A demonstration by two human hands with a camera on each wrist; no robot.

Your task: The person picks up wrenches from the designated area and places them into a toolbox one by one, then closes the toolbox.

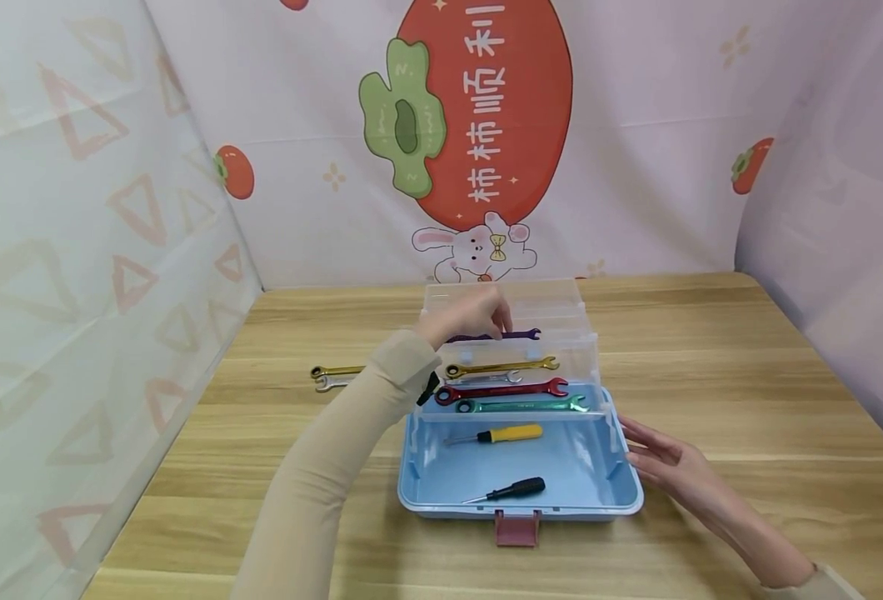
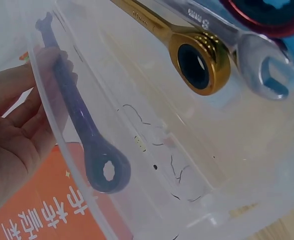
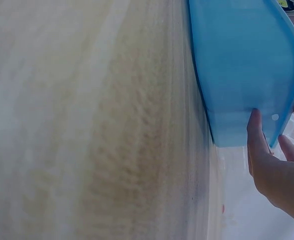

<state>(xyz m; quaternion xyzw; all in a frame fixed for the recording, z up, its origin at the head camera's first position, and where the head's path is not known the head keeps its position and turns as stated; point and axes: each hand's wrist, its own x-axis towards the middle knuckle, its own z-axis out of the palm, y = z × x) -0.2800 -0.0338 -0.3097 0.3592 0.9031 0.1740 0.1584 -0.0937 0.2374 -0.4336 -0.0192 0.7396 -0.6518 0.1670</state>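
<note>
Head view: left hand [image 1: 473, 315] pinches the purple wrench [image 1: 522, 335] mid-shaft at the clear upper tray [image 1: 565, 319]; right hand [image 1: 674, 467] rests against the blue toolbox [image 1: 572, 471], presumably steadying it. Left wrist view: pinch corroborated (tray wall hazes contact). Right wrist view: fingers spread apart, touching the box's side, unclamped.

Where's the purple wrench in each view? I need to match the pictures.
Head: purple wrench near the centre, held in the left hand.
Left wrist: left half, slanting down to the right, ring end lowest.
Right wrist: not in it.
Shared landmark: the blue box, below centre in head, upper right in both wrist views.
</note>
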